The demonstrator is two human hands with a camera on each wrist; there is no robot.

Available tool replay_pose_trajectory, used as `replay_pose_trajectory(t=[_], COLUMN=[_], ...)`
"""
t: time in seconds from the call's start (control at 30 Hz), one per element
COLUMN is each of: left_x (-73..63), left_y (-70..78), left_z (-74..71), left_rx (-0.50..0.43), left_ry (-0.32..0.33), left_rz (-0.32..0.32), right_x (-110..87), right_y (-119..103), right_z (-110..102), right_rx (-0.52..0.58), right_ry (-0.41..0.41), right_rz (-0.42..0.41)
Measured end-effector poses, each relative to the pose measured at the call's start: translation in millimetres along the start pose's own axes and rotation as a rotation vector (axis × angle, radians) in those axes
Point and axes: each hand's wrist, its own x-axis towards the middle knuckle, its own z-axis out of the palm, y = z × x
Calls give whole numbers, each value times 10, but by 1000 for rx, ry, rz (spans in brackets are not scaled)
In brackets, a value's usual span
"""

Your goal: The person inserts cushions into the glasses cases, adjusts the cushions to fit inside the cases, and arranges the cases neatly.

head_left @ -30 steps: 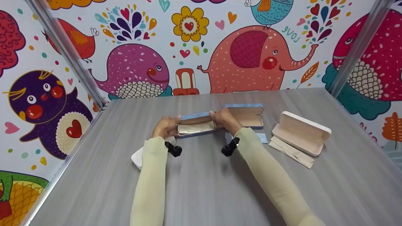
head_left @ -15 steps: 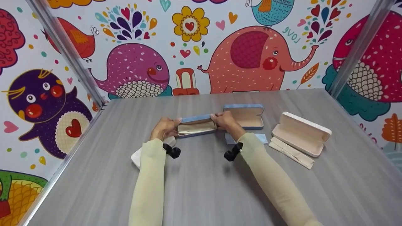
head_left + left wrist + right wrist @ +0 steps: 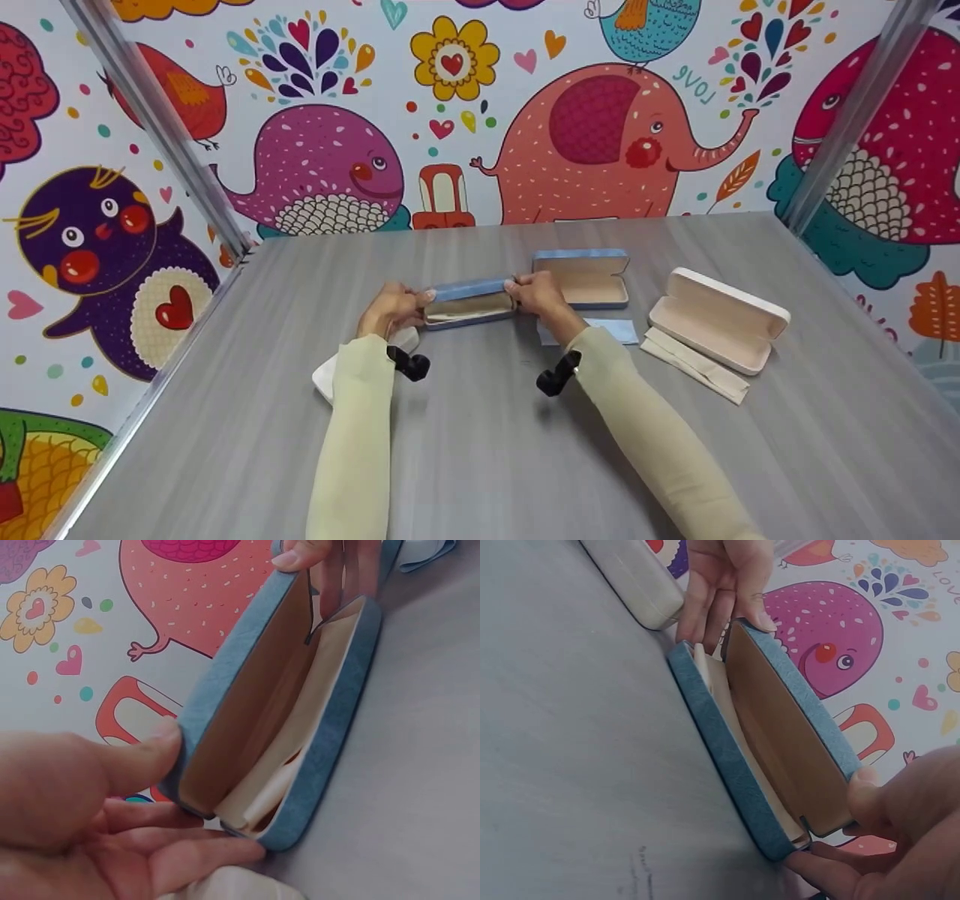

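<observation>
Between both hands is a blue glasses case (image 3: 469, 290), its lid tilted partway down over the base. A folded cream cloth (image 3: 274, 784) lies inside it. At the case's left end, my left hand (image 3: 390, 307) grips with the thumb on the lid edge and fingers by the base. My right hand (image 3: 538, 294) holds the other end the same way, its thumb (image 3: 864, 799) on the lid and fingers below. A white case (image 3: 326, 375) sits beside the left wrist, partly hidden by the sleeve.
Behind my right hand stands a second blue case (image 3: 592, 289), its lid raised. A light blue cloth (image 3: 619, 330) lies in front of it. Farther right are a white case (image 3: 720, 319) with its lid up and a folded beige cloth (image 3: 697, 365). A patterned wall closes off the back.
The lid of the held blue case has tipped lower toward its base, both thumbs moving down with it. The other cases and cloths have stayed in place.
</observation>
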Motion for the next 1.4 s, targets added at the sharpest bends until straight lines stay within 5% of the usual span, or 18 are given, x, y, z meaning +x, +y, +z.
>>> replay_pose_trajectory(t=[0.57, 1.0, 1.4], left_x=[-26, -30, -28], left_y=[0, 11, 45], left_z=[30, 44, 108], left_rx=[169, 369, 357], left_ry=[58, 118, 154], left_rz=[19, 8, -39], right_x=[-76, -121, -131], right_y=[115, 161, 160], right_z=[77, 97, 104], right_rx=[-88, -123, -129], right_ry=[90, 87, 75], right_rz=[-114, -106, -55])
